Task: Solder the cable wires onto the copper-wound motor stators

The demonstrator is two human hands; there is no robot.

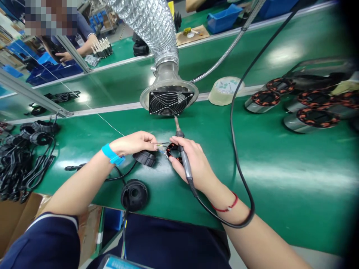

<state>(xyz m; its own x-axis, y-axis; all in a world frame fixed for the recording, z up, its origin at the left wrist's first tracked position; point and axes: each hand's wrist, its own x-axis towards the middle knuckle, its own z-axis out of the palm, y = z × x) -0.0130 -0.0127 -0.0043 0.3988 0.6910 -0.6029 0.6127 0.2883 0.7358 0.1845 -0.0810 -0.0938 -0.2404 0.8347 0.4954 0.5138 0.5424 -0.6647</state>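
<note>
My right hand is closed round a soldering iron, its tip pointing away from me toward the fan. The same hand's fingers also rest on a small motor stator with black and copper-coloured windings. Between the thumb and fingers of my left hand are thin wires that reach to the stator's left side. Just under my left hand lies a black round cap with a black cable. Nearer to me sits a second black round cap, with a cable hanging over the table edge.
A fume fan on a silver duct stands ahead. Several stators are at the right, near a pale yellow round block. Black cables are heaped at the left. Across the partition, a person is at work.
</note>
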